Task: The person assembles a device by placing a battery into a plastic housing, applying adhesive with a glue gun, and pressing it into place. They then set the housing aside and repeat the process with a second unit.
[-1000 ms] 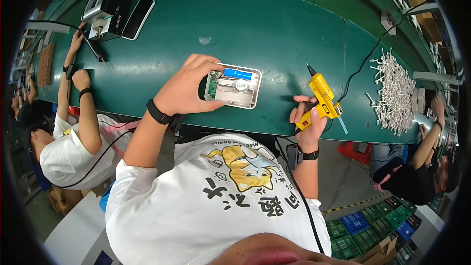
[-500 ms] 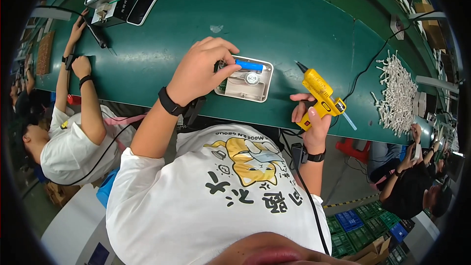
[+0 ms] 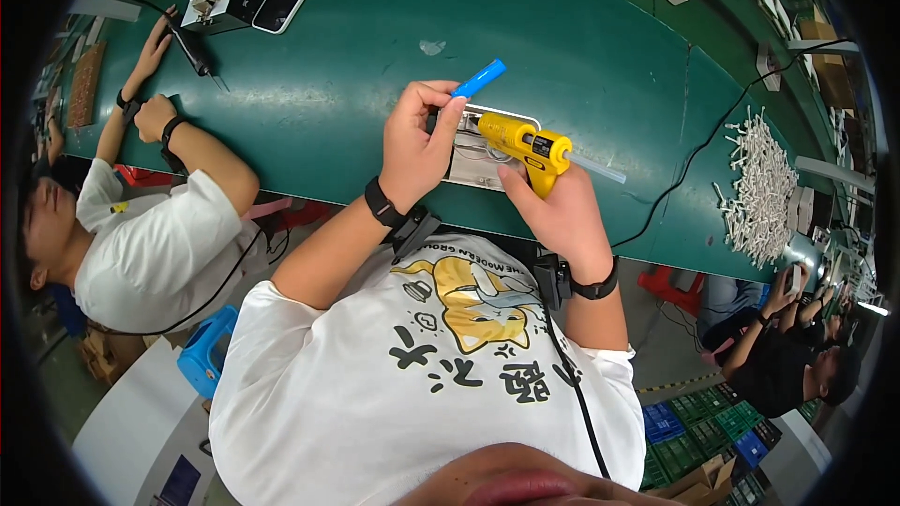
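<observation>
Blue cylinder: we have the blue cylinder (image 3: 482, 78) up at the far side of the case, tilted, its free end pointing away and to the right.
Left hand: our left hand (image 3: 419, 136) is pinched on the cylinder's near end, between thumb and fingers.
Right hand: our right hand (image 3: 565, 215) is wrapped around the handle of the yellow glue gun (image 3: 511, 136); we cannot tell whether the trigger is pressed.
Open case: the white case (image 3: 473, 171) lies on the green bench (image 3: 337, 112) in front of us, uncovered, partly hidden by our left hand and the gun.
Glue gun nose: it points left over the case, close to our left fingers; we cannot tell whether it touches anything.
Glue stick: a translucent stick (image 3: 600, 169) juts from the gun's rear, so we judge it loaded.
Done so far: thin wires show inside the case, and gun and cylinder are both in our hands; we judge this a midway stage.
Left over: the cylinder is not yet lying in the case, and no cover is on. Whether any glue is down, we cannot see.
</observation>
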The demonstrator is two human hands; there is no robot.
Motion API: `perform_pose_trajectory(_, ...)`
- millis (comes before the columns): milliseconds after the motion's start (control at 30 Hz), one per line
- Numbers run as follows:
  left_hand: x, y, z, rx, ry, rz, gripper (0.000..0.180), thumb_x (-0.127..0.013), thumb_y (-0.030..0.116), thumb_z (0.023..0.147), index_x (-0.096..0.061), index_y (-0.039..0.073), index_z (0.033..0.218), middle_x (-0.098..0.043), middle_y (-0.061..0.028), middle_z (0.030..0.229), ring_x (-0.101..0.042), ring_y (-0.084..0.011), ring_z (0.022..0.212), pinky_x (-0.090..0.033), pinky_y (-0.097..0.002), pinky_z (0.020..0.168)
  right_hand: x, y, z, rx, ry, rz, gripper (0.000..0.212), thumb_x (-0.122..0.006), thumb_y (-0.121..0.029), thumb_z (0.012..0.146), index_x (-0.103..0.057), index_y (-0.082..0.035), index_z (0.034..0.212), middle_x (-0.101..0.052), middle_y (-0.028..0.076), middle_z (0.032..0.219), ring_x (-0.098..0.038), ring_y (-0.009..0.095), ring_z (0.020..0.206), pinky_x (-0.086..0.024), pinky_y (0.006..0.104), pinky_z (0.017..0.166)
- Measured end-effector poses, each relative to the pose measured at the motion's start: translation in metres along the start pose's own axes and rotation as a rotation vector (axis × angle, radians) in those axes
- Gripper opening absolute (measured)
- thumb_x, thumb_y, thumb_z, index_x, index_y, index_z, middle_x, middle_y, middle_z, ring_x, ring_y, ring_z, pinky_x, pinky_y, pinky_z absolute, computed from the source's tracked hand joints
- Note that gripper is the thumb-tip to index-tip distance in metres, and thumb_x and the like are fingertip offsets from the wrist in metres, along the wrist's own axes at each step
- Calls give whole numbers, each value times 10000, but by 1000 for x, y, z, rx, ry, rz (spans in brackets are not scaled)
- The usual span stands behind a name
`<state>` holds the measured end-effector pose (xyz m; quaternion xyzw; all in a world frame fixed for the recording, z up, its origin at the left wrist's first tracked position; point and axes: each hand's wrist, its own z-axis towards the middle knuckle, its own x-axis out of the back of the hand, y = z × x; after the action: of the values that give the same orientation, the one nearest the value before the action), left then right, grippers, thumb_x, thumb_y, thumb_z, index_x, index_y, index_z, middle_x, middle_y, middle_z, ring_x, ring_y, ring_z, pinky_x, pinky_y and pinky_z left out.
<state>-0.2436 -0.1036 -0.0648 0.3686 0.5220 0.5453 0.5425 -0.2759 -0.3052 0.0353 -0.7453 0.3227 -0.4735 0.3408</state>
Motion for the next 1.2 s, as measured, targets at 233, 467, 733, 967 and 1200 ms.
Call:
perform_pose_trajectory(233, 0, 5, 1, -21, 11, 26, 128, -712, 45, 1024, -588, 13, 1034, -742, -150, 1163, -684, -145, 1001, -542, -304, 893, 2, 3, -1, -23, -11, 98, 208, -778, -183, 969, -681, -4, 1012, -674, -9, 802, -560, 69, 686, -457, 258, 622)
perform_pose_trajectory(467, 0, 32, -5, -232, -52, 384, 165, -774, 51, 948, -611, 51, 973, -776, -115, 1085, -722, -253, 962, -543, -364, 882, 24, 15, -30, -81, 100, 249, 229, -795, -231, 973, -672, -41, 1005, -646, -22, 774, -550, 38, 664, -434, 219, 578)
perform_pose_trajectory(733, 2, 29, -3, -305, -145, 506, 182, -782, 47, 915, -603, 65, 946, -771, -103, 1046, -712, -283, 926, -526, -404, 917, 27, 29, -34, -194, 153, 189, 267, -790, -273, 984, -642, -51, 986, -593, -48, 742, -531, 34, 586, -433, 224, 502)
perform_pose_trajectory(967, 3, 28, -4, -259, -168, 469, 193, -793, 61, 895, -603, 65, 934, -766, -103, 1004, -704, -252, 872, -516, -392, 914, 27, 29, -35, -166, 140, 212, 266, -786, -274, 989, -635, -56, 961, -577, -52, 730, -517, 36, 553, -434, 225, 487)
perform_pose_trajectory(1200, 6, 27, -1, -304, -226, 537, 193, -798, 98, 892, -610, 74, 928, -757, -93, 972, -691, -222, 848, -481, -381, 952, 33, 33, -40, -196, 136, 252, 258, -785, -258, 988, -643, -44, 965, -642, -23, 765, -548, 44, 567, -452, 227, 482)
